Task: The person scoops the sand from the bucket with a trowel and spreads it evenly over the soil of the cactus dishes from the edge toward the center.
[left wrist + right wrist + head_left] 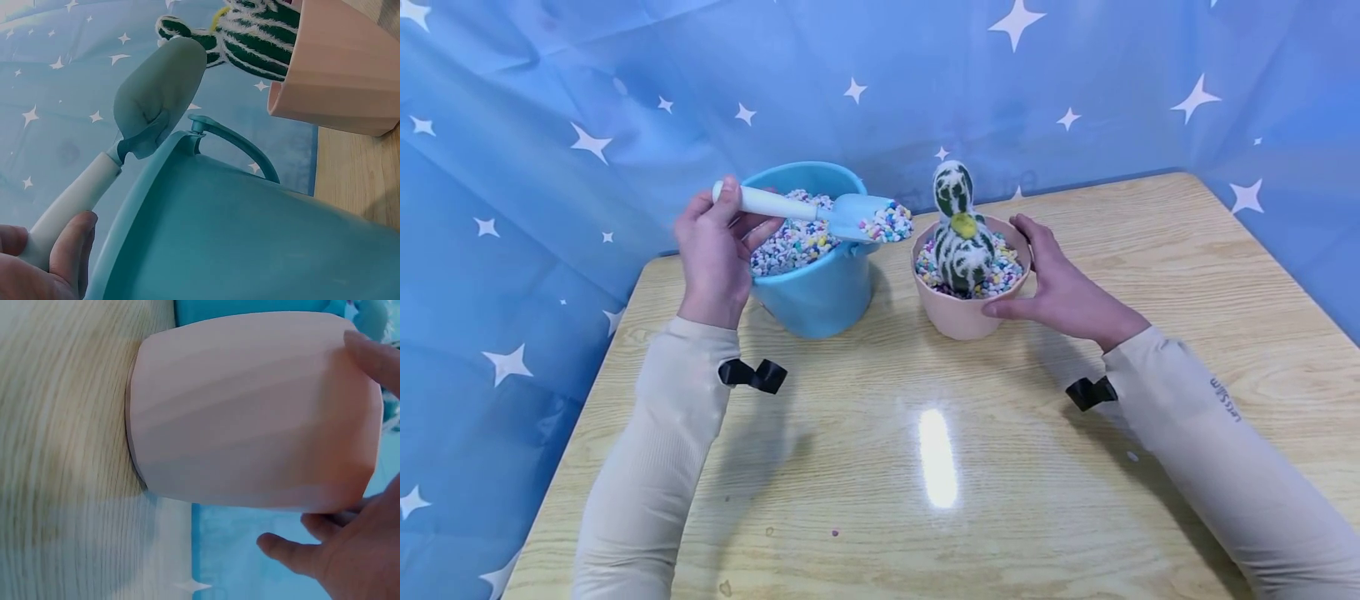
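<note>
My left hand (pixel 718 254) grips the white handle of a small blue hand trowel (pixel 857 215), tilted over the right rim of a blue bucket (pixel 816 300). Colourful pebbles (pixel 891 223) lie on the trowel's blade near its tip. More pebbles (pixel 790 250) fill much of the bucket. To the right stands a pink flower pot (pixel 958 317) holding a green and white cactus (pixel 966 254) with a yellow flower, set among similar pebbles. My right hand (pixel 1060 287) holds that pot from its right side, thumb at the front and fingers around the back. In the left wrist view the trowel's underside (pixel 159 94) shows.
All stands on a wood-grain table (pixel 865 467), with a bright light reflection in its middle. A blue cloth with white stars (pixel 700 75) hangs behind and at the sides. The bucket has a handle (pixel 244 147) on its rim.
</note>
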Tool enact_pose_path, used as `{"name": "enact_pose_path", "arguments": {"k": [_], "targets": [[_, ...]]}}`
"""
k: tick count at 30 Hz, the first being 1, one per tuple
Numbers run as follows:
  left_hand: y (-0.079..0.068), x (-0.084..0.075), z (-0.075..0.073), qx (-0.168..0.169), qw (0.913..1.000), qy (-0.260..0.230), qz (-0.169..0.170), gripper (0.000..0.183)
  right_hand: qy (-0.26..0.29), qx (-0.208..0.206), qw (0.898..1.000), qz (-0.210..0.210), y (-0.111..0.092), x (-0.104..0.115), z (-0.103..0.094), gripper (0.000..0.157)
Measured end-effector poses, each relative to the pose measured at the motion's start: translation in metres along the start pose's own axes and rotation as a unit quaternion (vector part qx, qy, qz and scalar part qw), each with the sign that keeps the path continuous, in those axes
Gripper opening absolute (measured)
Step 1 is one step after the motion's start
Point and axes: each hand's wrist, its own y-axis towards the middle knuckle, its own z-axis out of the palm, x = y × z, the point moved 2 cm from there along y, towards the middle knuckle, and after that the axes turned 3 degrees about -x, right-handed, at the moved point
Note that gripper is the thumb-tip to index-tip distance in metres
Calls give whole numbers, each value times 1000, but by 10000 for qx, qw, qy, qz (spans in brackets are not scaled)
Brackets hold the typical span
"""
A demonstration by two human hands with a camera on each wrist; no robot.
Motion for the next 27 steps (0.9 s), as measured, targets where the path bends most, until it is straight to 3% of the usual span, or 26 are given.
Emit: {"name": "enact_pose_path", "arguments": {"k": [11,19,27], "targets": [[-1,5,8,167,9989,430,-7,23,59,-223,9997,-83,0,-1,2,121],[-2,8,14,164,9988,449,-103,19,-78,-334,9993,-119,-1,-1,3,120],[-5,11,17,284,9959,858,-92,23,-145,-328,9993,-136,-3,-1,3,119]]}}
